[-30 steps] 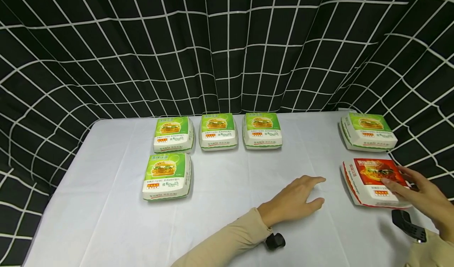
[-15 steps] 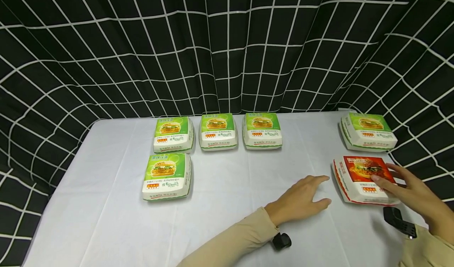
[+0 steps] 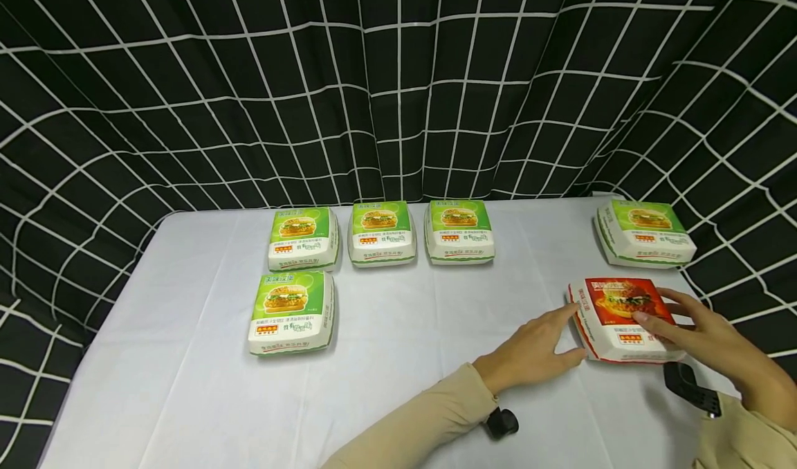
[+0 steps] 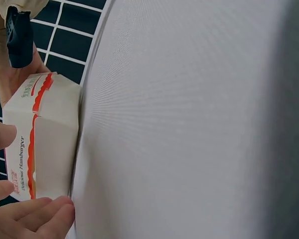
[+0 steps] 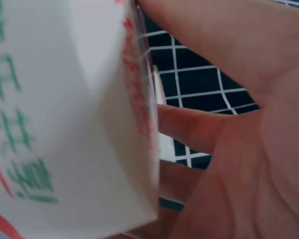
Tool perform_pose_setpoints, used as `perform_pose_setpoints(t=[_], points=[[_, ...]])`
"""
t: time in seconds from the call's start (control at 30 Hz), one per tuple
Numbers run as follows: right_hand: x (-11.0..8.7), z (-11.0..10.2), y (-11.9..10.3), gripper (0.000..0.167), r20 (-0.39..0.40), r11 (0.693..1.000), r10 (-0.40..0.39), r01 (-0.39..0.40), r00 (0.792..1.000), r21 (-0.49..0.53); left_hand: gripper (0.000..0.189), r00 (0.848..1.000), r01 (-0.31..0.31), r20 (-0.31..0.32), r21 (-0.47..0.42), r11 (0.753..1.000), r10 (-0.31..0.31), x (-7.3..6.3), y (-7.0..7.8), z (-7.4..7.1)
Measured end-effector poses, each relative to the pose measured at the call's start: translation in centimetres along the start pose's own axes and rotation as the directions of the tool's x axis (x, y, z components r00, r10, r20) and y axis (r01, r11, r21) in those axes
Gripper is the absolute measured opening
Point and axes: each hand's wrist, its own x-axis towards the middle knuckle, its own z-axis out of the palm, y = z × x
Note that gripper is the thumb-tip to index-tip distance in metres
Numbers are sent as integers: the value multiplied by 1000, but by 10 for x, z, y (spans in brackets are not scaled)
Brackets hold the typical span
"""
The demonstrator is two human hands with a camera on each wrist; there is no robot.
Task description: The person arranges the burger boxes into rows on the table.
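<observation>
A white hamburger box with a red top panel [image 3: 613, 303] sits at the right of the white table in the head view. My right hand [image 3: 716, 341] grips its right side, thumb on the lid and fingers round the far edge. At the box's left side, my left hand [image 3: 529, 353] reaches in with fingers extended and spread, fingertips right at the wall. The left wrist view shows the box's lettered side [image 4: 21, 154] between left fingers [image 4: 45, 214] and the right hand behind it. A blurred white wall of the box [image 5: 84, 129] fills much of the right wrist view.
A green-topped hamburger box [image 3: 650, 230] stands behind the red one. Two more green boxes [image 3: 381, 230] [image 3: 459, 230] are at the back middle, and two others [image 3: 303, 237] [image 3: 291, 310] at left. Dark gridded cloth [image 3: 398, 75] rises behind the table [image 3: 187, 386].
My right hand has slid the red-topped box leftward. My left hand has moved slightly right, and its fingertips now come up to the box's left side. The green boxes stay put.
</observation>
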Motion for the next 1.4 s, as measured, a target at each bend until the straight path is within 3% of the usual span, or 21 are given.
perform_pose_setpoints(t=[0.27,0.6,1.4], points=[[-2,2,-8,99,-18,997,-68,67,998,-39,71,999,21,-28,-52,998,-23,-1,0,-1],[-3,5,-16,96,-60,991,-133,131,989,-31,77,991,43,-118,-158,987,-62,-6,-6,-9],[-12,29,-64,80,-63,942,-334,335,941,13,71,972,95,-186,-239,966,-141,-51,-25,-41]])
